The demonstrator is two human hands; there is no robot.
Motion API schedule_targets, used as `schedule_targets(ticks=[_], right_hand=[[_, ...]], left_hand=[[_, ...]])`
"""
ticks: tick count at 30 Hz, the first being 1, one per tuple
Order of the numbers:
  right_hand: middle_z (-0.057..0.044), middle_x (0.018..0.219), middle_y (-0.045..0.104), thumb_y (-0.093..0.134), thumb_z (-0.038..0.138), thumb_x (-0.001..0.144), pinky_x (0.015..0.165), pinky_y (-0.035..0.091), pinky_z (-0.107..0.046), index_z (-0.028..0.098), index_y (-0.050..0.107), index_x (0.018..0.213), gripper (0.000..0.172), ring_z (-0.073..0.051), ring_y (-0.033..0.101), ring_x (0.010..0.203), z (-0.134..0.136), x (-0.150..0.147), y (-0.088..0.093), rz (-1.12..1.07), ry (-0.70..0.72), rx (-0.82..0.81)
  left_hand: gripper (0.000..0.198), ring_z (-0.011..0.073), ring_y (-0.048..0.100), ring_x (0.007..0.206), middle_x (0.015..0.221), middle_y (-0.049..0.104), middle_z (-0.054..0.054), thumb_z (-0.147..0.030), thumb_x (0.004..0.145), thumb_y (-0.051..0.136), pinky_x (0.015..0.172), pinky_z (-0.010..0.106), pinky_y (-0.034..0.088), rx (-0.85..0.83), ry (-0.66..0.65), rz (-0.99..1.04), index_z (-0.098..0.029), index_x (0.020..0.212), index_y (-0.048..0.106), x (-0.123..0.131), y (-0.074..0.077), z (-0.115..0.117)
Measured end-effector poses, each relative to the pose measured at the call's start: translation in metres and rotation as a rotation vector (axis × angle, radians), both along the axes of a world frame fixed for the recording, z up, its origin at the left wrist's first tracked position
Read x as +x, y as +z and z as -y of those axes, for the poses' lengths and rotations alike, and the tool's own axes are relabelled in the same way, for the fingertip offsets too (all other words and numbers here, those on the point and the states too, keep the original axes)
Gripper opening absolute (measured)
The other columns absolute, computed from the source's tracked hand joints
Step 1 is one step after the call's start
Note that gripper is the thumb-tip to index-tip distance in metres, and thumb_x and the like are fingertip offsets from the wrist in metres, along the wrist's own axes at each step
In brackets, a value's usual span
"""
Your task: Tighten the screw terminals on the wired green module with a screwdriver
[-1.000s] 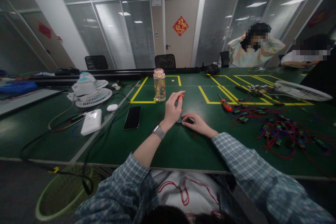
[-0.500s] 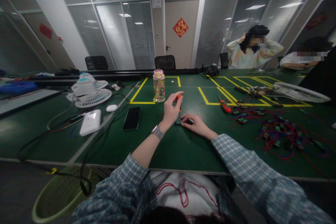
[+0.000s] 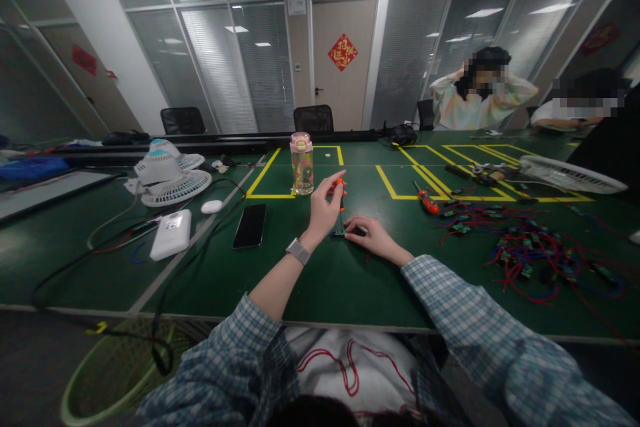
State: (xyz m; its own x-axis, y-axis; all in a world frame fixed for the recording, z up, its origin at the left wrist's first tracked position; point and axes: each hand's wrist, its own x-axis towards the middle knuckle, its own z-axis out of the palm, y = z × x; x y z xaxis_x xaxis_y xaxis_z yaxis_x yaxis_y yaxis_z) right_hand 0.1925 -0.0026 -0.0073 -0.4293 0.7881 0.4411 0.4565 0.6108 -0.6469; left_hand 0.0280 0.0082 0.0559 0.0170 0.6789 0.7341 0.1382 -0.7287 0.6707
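My left hand (image 3: 324,208) is closed around the orange and black handle of a screwdriver (image 3: 342,203), which stands nearly upright. Its shaft runs down to a small green circuit board (image 3: 338,233) lying on the table. Low on the table, my right hand (image 3: 371,237) pinches the board's right side between thumb and fingers. Part of the board is covered by those fingers, and whatever sits under the screwdriver tip is too small to make out. A short red wire shows below my right hand.
A pink-lidded bottle (image 3: 302,165) and a phone (image 3: 250,226) stand and lie left of my hands. Another screwdriver (image 3: 429,203) lies to the right, near a tangle of wired boards (image 3: 537,247). White fans (image 3: 173,180) sit at far left. Two people are across the table.
The fingers of my left hand have shifted a little around the screwdriver handle, showing more of its dark part. My right hand stays on the board.
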Motion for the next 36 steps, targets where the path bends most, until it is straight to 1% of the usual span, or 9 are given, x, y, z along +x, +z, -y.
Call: schedule_targets(ticks=[3, 6, 8, 13, 19, 25, 27, 30, 36], right_hand=[[-0.008, 0.100, 0.070, 0.068, 0.025, 0.079, 0.090, 0.049, -0.037, 0.018, 0.067, 0.077, 0.007, -0.021, 0.066, 0.092, -0.0009, 0.0002, -0.0008, 0.001, 0.003, 0.013], [-0.008, 0.100, 0.070, 0.068, 0.025, 0.079, 0.089, 0.049, -0.037, 0.018, 0.067, 0.076, 0.007, -0.021, 0.066, 0.092, -0.0017, 0.0003, -0.0020, 0.005, -0.008, 0.014], [-0.008, 0.100, 0.070, 0.068, 0.025, 0.078, 0.089, 0.049, -0.037, 0.018, 0.068, 0.076, 0.007, -0.021, 0.066, 0.092, -0.0020, 0.0002, -0.0029, 0.003, -0.017, 0.017], [-0.008, 0.100, 0.070, 0.070, 0.025, 0.077, 0.089, 0.049, -0.038, 0.018, 0.068, 0.079, 0.007, -0.021, 0.066, 0.092, -0.0026, -0.0006, -0.0041, 0.012, -0.015, 0.044], [-0.009, 0.102, 0.070, 0.069, 0.025, 0.079, 0.089, 0.049, -0.038, 0.018, 0.070, 0.081, 0.007, -0.022, 0.066, 0.093, -0.0033, -0.0009, -0.0036, 0.041, -0.011, 0.059], [-0.009, 0.102, 0.070, 0.068, 0.026, 0.080, 0.088, 0.049, -0.037, 0.018, 0.070, 0.080, 0.009, -0.022, 0.066, 0.092, -0.0033, -0.0001, -0.0036, 0.044, -0.012, 0.048], [-0.009, 0.101, 0.070, 0.069, 0.026, 0.080, 0.088, 0.049, -0.038, 0.018, 0.071, 0.080, 0.008, -0.021, 0.066, 0.092, -0.0031, -0.0002, -0.0034, 0.041, -0.016, 0.049], [-0.008, 0.101, 0.070, 0.069, 0.026, 0.079, 0.088, 0.049, -0.037, 0.019, 0.071, 0.080, 0.008, -0.021, 0.066, 0.091, -0.0024, -0.0006, -0.0025, 0.036, -0.022, 0.041], [-0.009, 0.102, 0.070, 0.069, 0.025, 0.079, 0.088, 0.049, -0.037, 0.018, 0.070, 0.077, 0.007, -0.021, 0.066, 0.092, -0.0012, -0.0008, -0.0002, 0.029, -0.023, 0.005]], left_hand=[[0.031, 0.0120, 0.062, 0.081, 0.106, 0.063, 0.006, -0.024, 0.095, 0.051, 0.075, 0.025, 0.052, 0.042, 0.070, -0.010, -0.023, 0.125, 0.057, 0.0004, 0.0013, 0.0014], [0.022, 0.0127, 0.058, 0.079, 0.099, 0.060, 0.004, -0.023, 0.094, 0.053, 0.072, 0.025, 0.049, 0.084, 0.170, -0.049, -0.023, 0.114, 0.063, -0.0002, 0.0029, 0.0031], [0.018, 0.0133, 0.056, 0.079, 0.095, 0.058, 0.003, -0.024, 0.094, 0.054, 0.071, 0.024, 0.048, 0.095, 0.193, -0.072, -0.022, 0.108, 0.064, -0.0006, 0.0034, 0.0040], [0.020, 0.0140, 0.059, 0.084, 0.103, 0.061, 0.005, -0.027, 0.096, 0.050, 0.075, 0.025, 0.049, 0.085, 0.128, -0.080, -0.022, 0.112, 0.062, 0.0004, 0.0026, 0.0070], [0.031, 0.0123, 0.061, 0.075, 0.091, 0.063, 0.003, -0.029, 0.102, 0.034, 0.068, 0.024, 0.049, 0.048, 0.037, -0.047, -0.022, 0.118, 0.059, 0.0014, 0.0001, 0.0071], [0.031, 0.0102, 0.062, 0.072, 0.093, 0.065, 0.003, -0.028, 0.100, 0.040, 0.064, 0.022, 0.051, 0.043, 0.002, -0.030, -0.023, 0.128, 0.053, 0.0025, -0.0012, 0.0051], [0.031, 0.0100, 0.063, 0.072, 0.092, 0.065, 0.003, -0.028, 0.099, 0.043, 0.064, 0.022, 0.051, 0.041, 0.002, -0.035, -0.023, 0.128, 0.052, 0.0029, -0.0013, 0.0054], [0.026, 0.0105, 0.063, 0.073, 0.093, 0.066, 0.003, -0.028, 0.099, 0.043, 0.065, 0.022, 0.052, 0.050, 0.026, -0.046, -0.022, 0.121, 0.055, 0.0033, -0.0008, 0.0063], [0.019, 0.0137, 0.063, 0.082, 0.097, 0.066, 0.005, -0.026, 0.095, 0.053, 0.072, 0.026, 0.053, 0.112, 0.126, -0.069, -0.021, 0.112, 0.060, 0.0028, 0.0023, 0.0091]])
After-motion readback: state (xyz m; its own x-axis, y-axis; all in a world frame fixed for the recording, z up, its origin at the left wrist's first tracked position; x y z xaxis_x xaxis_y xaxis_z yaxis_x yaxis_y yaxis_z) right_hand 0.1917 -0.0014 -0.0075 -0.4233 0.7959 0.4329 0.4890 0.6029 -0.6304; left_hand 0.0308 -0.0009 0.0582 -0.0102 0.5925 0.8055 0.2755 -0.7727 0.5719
